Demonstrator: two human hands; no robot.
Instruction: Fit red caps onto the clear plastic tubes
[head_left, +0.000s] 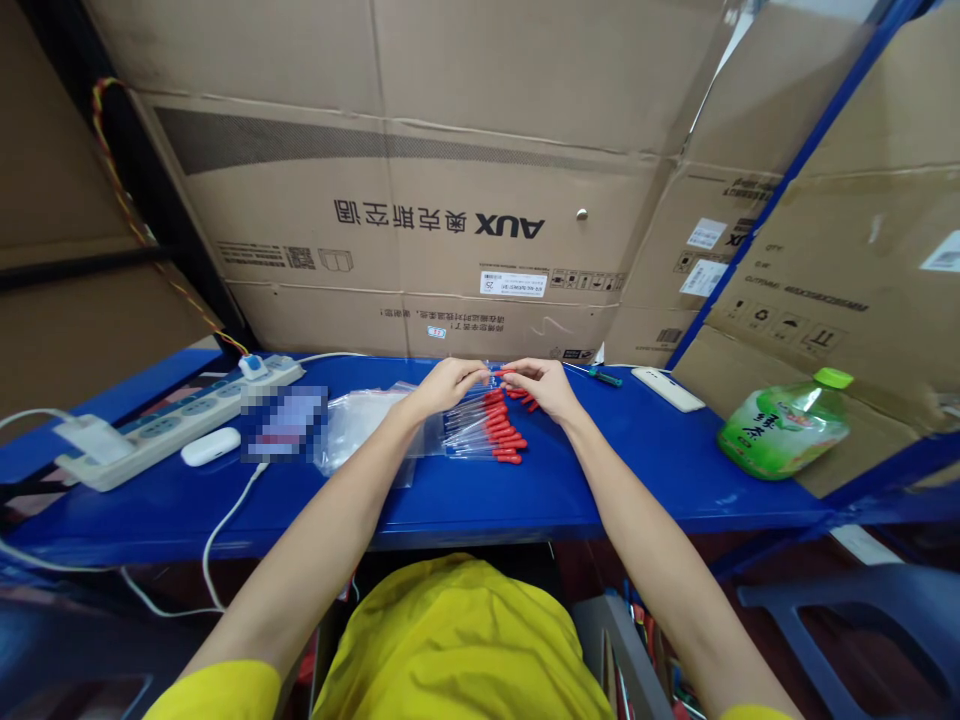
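Observation:
Near the back of the blue table, my left hand (455, 384) and my right hand (546, 386) meet with their fingertips close together. A red-ended piece (504, 373), which looks like a dropper's rubber bulb, is pinched in my right fingers. My left fingers are closed at its other end, where something clear shows; its exact shape is too small to make out. Just below lies a row of droppers (487, 428) with clear thin tubes and red bulbs. Several loose red bulbs (523, 397) lie partly under my right hand. Clear plastic bags (352, 425) rest beside my left forearm.
To the left are a power strip (187, 410), a white earphone case (211, 447) and a blurred phone (286, 424) on a cable. A green-handled screwdriver (606, 379), a white phone-like slab (667, 389) and a green bottle (784, 425) are on the right. Cardboard (450, 130) walls the back.

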